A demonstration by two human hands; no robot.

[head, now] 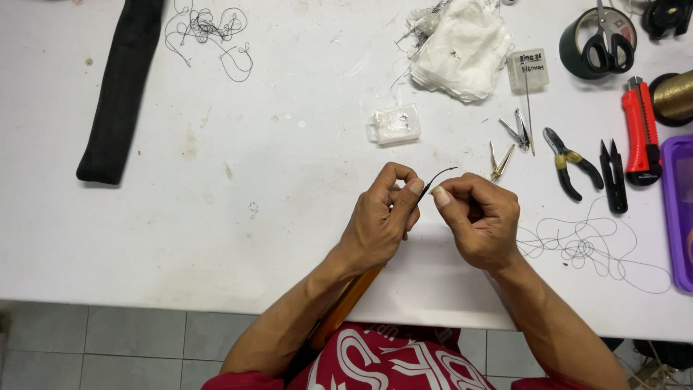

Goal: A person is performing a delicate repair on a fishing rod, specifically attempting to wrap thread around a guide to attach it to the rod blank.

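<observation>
far left on the white bench (pixel 216 217) lies a long black cloth strip (pixel 123 87), with tangled thread (pixel 209 32) beside it. in the middle, your left hand (pixel 379 220) pinches shut on a thin black strip (pixel 437 177), and your right hand (pixel 480 220) pinches its other side. the strip sits just above the bench, between your thumbs. it looks light, thin and bendy, so hold it near the end with your fingertips. an orange stick (pixel 346 303) runs under your left wrist. pliers (pixel 570 162) and a red knife (pixel 641 130) lie to the right.
</observation>
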